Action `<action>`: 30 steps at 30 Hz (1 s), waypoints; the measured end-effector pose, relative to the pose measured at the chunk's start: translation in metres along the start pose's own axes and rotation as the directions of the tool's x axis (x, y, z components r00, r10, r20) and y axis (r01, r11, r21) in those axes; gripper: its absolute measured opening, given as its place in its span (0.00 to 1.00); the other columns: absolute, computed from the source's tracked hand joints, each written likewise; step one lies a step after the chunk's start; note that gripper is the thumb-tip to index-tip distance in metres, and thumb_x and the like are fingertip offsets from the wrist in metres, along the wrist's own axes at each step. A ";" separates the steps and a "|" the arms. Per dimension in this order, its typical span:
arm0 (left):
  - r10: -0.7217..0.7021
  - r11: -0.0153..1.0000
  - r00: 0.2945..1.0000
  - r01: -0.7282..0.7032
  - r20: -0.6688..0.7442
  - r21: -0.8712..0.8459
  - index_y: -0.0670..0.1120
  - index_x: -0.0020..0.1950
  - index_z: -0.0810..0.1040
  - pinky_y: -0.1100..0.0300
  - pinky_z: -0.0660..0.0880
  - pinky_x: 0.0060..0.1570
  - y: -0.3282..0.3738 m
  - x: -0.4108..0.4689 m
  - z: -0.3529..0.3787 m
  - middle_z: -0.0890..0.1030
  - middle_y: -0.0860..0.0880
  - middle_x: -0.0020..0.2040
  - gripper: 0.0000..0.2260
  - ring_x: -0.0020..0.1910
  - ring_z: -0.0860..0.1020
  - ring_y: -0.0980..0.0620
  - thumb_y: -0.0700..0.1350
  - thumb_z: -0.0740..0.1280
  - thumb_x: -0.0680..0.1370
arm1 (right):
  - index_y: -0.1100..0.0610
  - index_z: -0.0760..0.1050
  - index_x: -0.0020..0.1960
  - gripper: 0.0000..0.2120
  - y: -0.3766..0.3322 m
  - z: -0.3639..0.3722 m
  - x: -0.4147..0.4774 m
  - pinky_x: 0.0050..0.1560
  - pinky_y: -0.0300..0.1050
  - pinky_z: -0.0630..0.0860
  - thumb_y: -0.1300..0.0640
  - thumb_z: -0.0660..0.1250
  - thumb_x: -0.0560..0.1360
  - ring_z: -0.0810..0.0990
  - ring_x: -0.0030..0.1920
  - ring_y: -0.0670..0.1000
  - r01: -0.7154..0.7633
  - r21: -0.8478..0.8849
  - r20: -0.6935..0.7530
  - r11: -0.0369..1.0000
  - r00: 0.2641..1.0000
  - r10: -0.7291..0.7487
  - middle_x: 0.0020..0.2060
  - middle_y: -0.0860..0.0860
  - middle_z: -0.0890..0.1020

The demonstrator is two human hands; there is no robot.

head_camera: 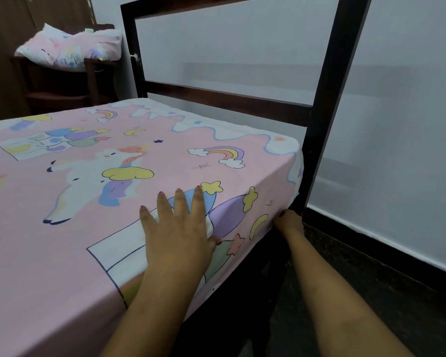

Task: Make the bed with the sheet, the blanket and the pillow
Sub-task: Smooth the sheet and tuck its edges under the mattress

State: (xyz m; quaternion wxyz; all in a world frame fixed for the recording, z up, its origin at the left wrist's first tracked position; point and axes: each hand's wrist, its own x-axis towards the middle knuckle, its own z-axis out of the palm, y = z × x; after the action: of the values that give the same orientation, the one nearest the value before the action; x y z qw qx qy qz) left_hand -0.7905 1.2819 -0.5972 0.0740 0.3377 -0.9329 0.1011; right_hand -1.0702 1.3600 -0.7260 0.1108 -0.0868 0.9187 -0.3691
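wall: grey, behind bed frame;
sheet: pink, spread out;
left hand: flat on sheet, fingers straight;
right hand: clamped on sheet edge;
pillow: on chair

A pale grey wall runs along the right and far side, with a dark skirting at its foot above a dark speckled floor. Far left, a dark wooden stand sits before a brown curtain.

No readable text or labels
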 end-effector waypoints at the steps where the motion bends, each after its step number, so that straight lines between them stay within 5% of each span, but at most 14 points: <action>1: -0.002 1.000 1.000 0.002 -0.006 -0.005 0.50 0.76 0.36 0.37 0.51 0.70 0.000 0.000 0.000 0.47 0.46 0.78 0.40 0.76 0.47 0.39 0.68 0.54 0.76 | 0.60 0.79 0.55 0.12 0.002 -0.001 0.000 0.51 0.48 0.76 0.58 0.61 0.76 0.78 0.55 0.61 0.014 -0.040 0.003 0.999 1.000 -0.014 0.56 0.60 0.79; 4: -0.009 1.000 1.000 0.009 -0.016 -0.004 0.50 0.76 0.37 0.37 0.52 0.70 0.002 0.000 0.000 0.49 0.45 0.78 0.40 0.76 0.48 0.38 0.67 0.55 0.76 | 0.55 0.77 0.58 0.14 0.007 -0.002 -0.006 0.57 0.53 0.74 0.57 0.59 0.75 0.73 0.61 0.61 0.066 -0.205 -0.014 0.977 0.997 -0.070 0.59 0.60 0.76; 12: -0.022 1.000 0.999 0.021 -0.035 -0.008 0.50 0.77 0.37 0.37 0.52 0.70 0.004 0.000 0.002 0.49 0.45 0.78 0.40 0.76 0.48 0.38 0.66 0.56 0.77 | 0.52 0.67 0.71 0.20 0.018 0.017 -0.020 0.52 0.53 0.72 0.58 0.57 0.80 0.57 0.73 0.53 0.193 -0.630 0.012 0.753 0.971 -0.238 0.70 0.47 0.67; 15: -0.027 1.000 0.999 0.026 -0.029 -0.010 0.50 0.77 0.37 0.36 0.52 0.69 0.004 0.002 0.002 0.49 0.44 0.78 0.40 0.76 0.48 0.37 0.65 0.57 0.77 | 0.55 0.66 0.70 0.20 0.006 0.015 -0.021 0.55 0.53 0.71 0.55 0.59 0.79 0.62 0.71 0.55 0.078 -0.470 -0.022 0.879 0.995 -0.101 0.69 0.52 0.69; 17: -0.029 1.000 0.999 0.029 -0.016 -0.010 0.50 0.77 0.37 0.36 0.51 0.69 0.004 0.001 0.002 0.49 0.44 0.78 0.40 0.76 0.48 0.37 0.65 0.56 0.77 | 0.58 0.57 0.75 0.30 -0.003 0.011 -0.019 0.61 0.57 0.70 0.54 0.63 0.77 0.62 0.71 0.58 -0.014 -0.271 -0.034 0.962 0.999 0.005 0.74 0.54 0.61; 19: -0.027 1.000 1.000 0.027 0.002 0.001 0.49 0.77 0.37 0.36 0.52 0.69 0.003 -0.001 -0.001 0.49 0.44 0.78 0.40 0.76 0.48 0.38 0.66 0.56 0.77 | 0.59 0.43 0.78 0.40 -0.014 0.006 -0.019 0.67 0.60 0.64 0.56 0.65 0.76 0.59 0.73 0.61 -0.067 -0.080 -0.039 0.994 0.997 0.064 0.78 0.53 0.49; 21: -0.018 1.000 0.999 0.018 0.043 0.001 0.49 0.77 0.38 0.38 0.52 0.70 0.001 -0.002 -0.006 0.51 0.44 0.77 0.40 0.76 0.50 0.39 0.65 0.57 0.77 | 0.61 0.41 0.78 0.40 -0.027 -0.003 -0.022 0.70 0.59 0.60 0.60 0.64 0.77 0.57 0.74 0.63 -0.101 0.181 -0.100 0.978 0.988 0.120 0.78 0.55 0.48; 24: 0.030 0.999 0.993 -0.025 0.113 -0.048 0.48 0.77 0.47 0.43 0.59 0.68 -0.009 -0.002 -0.020 0.59 0.46 0.74 0.35 0.73 0.59 0.44 0.57 0.62 0.78 | 0.61 0.51 0.77 0.33 -0.052 -0.024 -0.043 0.72 0.50 0.57 0.66 0.59 0.75 0.60 0.73 0.62 0.124 0.479 -0.347 0.869 0.936 0.058 0.76 0.59 0.56; 27: 0.116 0.982 0.977 -0.086 0.179 -0.169 0.49 0.69 0.64 0.50 0.68 0.59 -0.024 -0.014 -0.041 0.69 0.49 0.67 0.20 0.65 0.68 0.47 0.51 0.61 0.78 | 0.63 0.66 0.72 0.26 -0.092 -0.043 -0.073 0.72 0.46 0.58 0.61 0.58 0.74 0.66 0.71 0.58 0.566 0.394 -0.576 0.724 0.766 -0.285 0.70 0.60 0.68; 30: 0.186 0.949 0.930 -0.086 0.319 -0.303 0.52 0.69 0.69 0.54 0.69 0.61 -0.043 -0.040 -0.069 0.72 0.51 0.66 0.20 0.64 0.69 0.49 0.52 0.65 0.78 | 0.59 0.80 0.58 0.18 -0.130 -0.056 -0.108 0.66 0.51 0.69 0.51 0.57 0.78 0.77 0.61 0.56 0.787 0.159 -0.402 0.596 0.603 -0.689 0.58 0.55 0.81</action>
State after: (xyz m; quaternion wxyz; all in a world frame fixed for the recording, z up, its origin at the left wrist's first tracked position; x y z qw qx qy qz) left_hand -0.7269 1.2909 -0.5324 -0.0494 0.2700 -0.9574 -0.0892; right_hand -0.9712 1.3302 -0.5811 -0.1820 -0.3875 0.7294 -0.5336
